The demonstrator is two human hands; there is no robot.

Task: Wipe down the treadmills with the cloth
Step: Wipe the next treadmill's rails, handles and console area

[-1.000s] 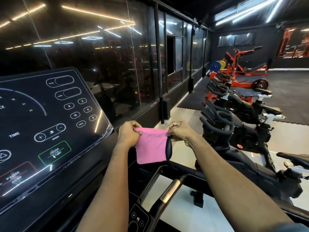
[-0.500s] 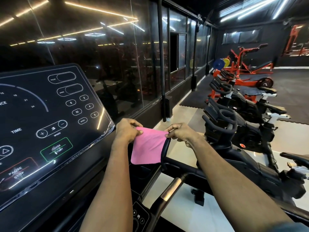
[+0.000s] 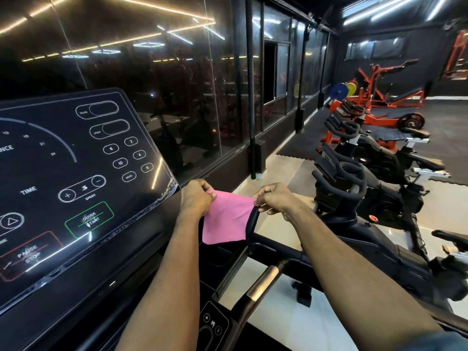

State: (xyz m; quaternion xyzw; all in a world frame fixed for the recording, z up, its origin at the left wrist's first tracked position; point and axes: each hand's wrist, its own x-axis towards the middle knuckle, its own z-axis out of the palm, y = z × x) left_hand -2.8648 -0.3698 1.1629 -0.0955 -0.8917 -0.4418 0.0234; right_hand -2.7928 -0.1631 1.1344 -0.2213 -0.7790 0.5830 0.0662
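I hold the pink cloth point(image 3: 225, 221) in the air between my two hands, just right of the treadmill console point(image 3: 76, 173) and above the handrail point(image 3: 260, 282); it touches no surface. My left hand point(image 3: 196, 198) has its fingers curled and clamped on the upper left corner. My right hand point(image 3: 276, 198) pinches the upper right corner between thumb and fingertips, and the rest hangs free. I see two risks. The grip is only on the corners, so if one pinch slips the cloth may drop into the gap under the handrail. Also, the QUICK START key point(image 3: 89, 219) lies on the console's near part. I think a flat wipe across it could be read as a touch and start the belt.
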